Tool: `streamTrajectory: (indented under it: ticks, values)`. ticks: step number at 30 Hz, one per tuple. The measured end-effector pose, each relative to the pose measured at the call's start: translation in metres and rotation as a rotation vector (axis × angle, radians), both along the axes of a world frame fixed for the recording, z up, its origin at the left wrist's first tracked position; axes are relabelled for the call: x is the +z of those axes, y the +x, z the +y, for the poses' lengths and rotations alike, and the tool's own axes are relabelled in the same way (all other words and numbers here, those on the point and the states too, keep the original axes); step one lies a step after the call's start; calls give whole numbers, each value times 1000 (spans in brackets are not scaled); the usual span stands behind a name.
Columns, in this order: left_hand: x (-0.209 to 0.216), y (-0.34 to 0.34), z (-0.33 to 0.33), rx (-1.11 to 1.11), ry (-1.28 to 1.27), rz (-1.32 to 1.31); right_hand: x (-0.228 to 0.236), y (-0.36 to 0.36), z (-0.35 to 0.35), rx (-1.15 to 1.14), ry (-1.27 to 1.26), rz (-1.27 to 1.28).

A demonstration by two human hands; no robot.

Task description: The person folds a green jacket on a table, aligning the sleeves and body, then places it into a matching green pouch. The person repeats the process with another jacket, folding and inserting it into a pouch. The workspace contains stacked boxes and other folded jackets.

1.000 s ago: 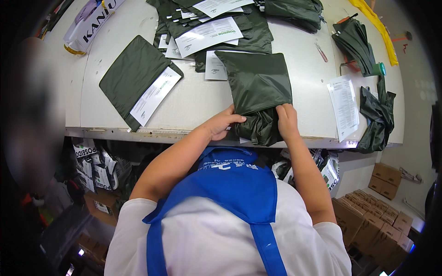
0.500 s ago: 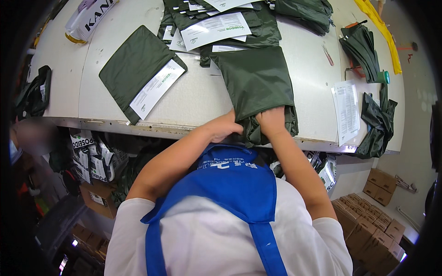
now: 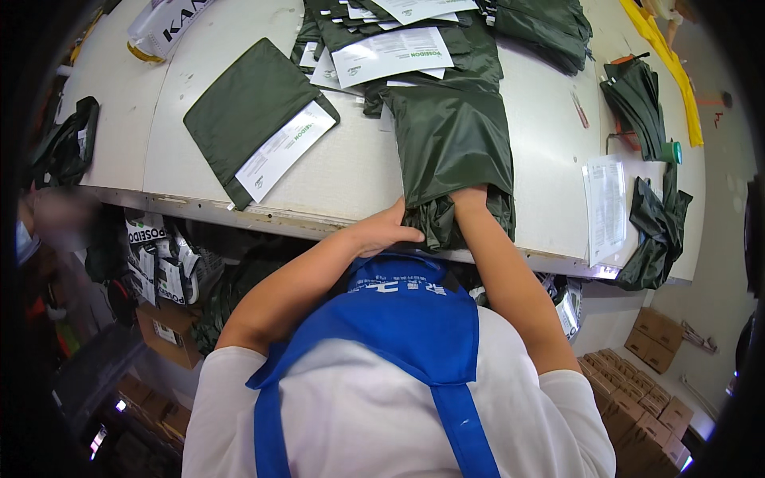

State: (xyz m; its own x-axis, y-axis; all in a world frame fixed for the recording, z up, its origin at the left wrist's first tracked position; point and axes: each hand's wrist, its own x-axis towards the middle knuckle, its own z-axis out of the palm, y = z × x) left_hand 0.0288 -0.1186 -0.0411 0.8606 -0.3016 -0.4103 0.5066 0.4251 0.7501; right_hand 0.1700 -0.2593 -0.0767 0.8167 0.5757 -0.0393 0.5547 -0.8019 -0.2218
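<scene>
A dark green fabric pouch (image 3: 454, 143) lies at the table's near edge in front of me, its mouth facing me. Crumpled green fabric (image 3: 430, 227) bulges from that mouth. My left hand (image 3: 388, 229) grips the pouch's left side near the mouth, thumb showing and the other fingers hidden behind the fabric. Into the mouth goes my right hand (image 3: 470, 199), with its fingers out of sight under the top layer. To the left, a flat green pouch (image 3: 247, 107) lies with a white printed card (image 3: 287, 151) along its lower edge.
Stacked green pouches with white cards (image 3: 390, 56) lie beyond my hands. At the right are paper sheets (image 3: 606, 207), a bundled green fabric piece (image 3: 657, 231) and folded green pieces (image 3: 637, 103). A white printed bag (image 3: 163, 32) sits far left. Cardboard boxes (image 3: 637, 398) stand below right.
My left hand has shifted slightly and its thumb is now stretched out along the mouth. My right hand stays inside the pouch. The whole view has moved a little.
</scene>
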Motion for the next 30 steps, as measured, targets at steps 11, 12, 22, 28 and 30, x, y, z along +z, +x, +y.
streamTrajectory:
  ticks: [11, 12, 22, 28, 30]
  values:
    - [-16, 0, -13, 111, 392, -20, 2, 14, -64, -9, 151, 188]
    - [-16, 1, -11, 135, 312, -17, -3, 11, -66, -64, 133, 175]
    - [7, 12, -4, 101, 163, 143, 34, 14, -1, 47, 241, 154]
    - [-10, 5, -3, 36, 192, 10, 13, -2, 24, 129, 92, -70]
    - [-7, 2, -7, 112, 161, 30, 14, 2, 30, 119, 78, -74]
